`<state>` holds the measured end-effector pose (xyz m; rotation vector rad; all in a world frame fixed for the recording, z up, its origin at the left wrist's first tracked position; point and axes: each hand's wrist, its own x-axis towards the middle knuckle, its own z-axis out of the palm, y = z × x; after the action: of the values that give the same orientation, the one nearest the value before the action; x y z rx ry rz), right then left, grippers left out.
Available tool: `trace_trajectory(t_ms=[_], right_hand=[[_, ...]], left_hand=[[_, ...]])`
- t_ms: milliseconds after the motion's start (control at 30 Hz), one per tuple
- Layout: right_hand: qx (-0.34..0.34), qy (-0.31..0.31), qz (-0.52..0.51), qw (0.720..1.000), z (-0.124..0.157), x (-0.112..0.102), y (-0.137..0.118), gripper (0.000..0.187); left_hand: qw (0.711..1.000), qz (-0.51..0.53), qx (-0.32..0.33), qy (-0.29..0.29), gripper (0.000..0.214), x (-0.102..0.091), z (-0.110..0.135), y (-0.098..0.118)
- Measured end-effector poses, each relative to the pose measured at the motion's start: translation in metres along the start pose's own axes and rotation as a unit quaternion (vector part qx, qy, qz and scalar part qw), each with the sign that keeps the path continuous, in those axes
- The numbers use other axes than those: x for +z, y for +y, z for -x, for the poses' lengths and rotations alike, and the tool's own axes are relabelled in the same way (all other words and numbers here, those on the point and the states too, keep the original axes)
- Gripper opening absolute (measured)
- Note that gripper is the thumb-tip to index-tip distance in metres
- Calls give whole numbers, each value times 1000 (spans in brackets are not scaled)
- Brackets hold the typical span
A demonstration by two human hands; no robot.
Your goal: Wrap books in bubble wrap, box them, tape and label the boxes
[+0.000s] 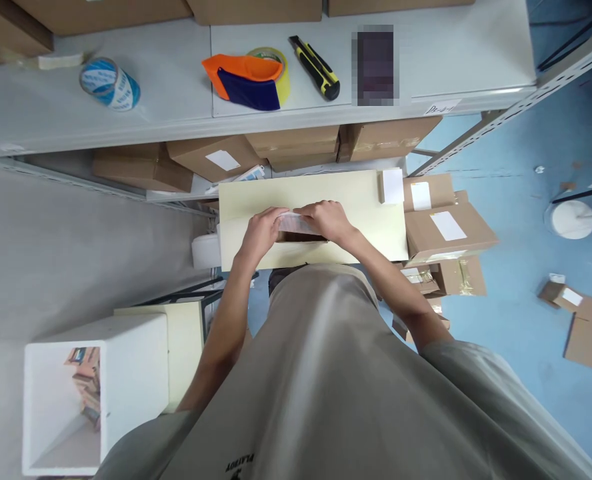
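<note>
A whitish, see-through plastic packet (297,223) spans the gap between my two hands, over a small brown box (303,243) on the cream tabletop (359,230). My left hand (265,229) grips the packet's left end, fingers bent and thumb along the near side. At the other end, my right hand (330,219) has its fingers curled over the packet. The packet's contents are too indistinct to name, and the hands cover part of the box.
Above the table, a grey shelf (171,87) carries an orange-and-blue tape dispenser (249,80), a yellow-black utility knife (316,67) and a blue-white roll (110,83). A white card stack (392,186) lies at the table's right. Cardboard boxes (449,227) stand right; a white foam bin (136,360) stands lower left.
</note>
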<state>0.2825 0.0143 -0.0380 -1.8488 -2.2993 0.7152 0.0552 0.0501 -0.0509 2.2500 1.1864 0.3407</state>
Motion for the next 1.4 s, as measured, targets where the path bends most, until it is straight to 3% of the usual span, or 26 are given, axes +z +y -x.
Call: trace_trajectory(t_ms=[300, 567, 700, 900, 1100, 1167, 1267, 1333, 1400], right_hand=[[1, -63, 31, 997, -18, 46, 18, 39], [16, -132, 85, 987, -18, 68, 19, 41], [23, -147, 94, 984, -24, 81, 15, 40], [47, -166, 85, 981, -31, 100, 11, 42], [64, -169, 81, 980, -23, 95, 13, 44], [54, -144, 67, 986, -9, 88, 19, 43], [54, -26, 35, 998, 19, 80, 33, 36], [88, 62, 19, 994, 35, 79, 41, 34], [131, 96, -2, 987, 42, 81, 46, 42]], left_hand=[[995, -49, -71, -57, 40, 42, -3, -22], [971, -116, -174, -114, 41, 88, -2, -17], [959, -132, -202, -146, 46, 94, -5, -15], [960, -129, -197, -150, 50, 100, -15, -24], [964, -116, -193, -140, 47, 94, -6, -20], [970, -109, -183, -113, 48, 86, 7, -17], [980, -95, -173, -26, 53, 75, 29, -15], [980, -93, -170, 39, 64, 72, 42, -18], [980, -78, -170, 67, 76, 75, 51, -23]])
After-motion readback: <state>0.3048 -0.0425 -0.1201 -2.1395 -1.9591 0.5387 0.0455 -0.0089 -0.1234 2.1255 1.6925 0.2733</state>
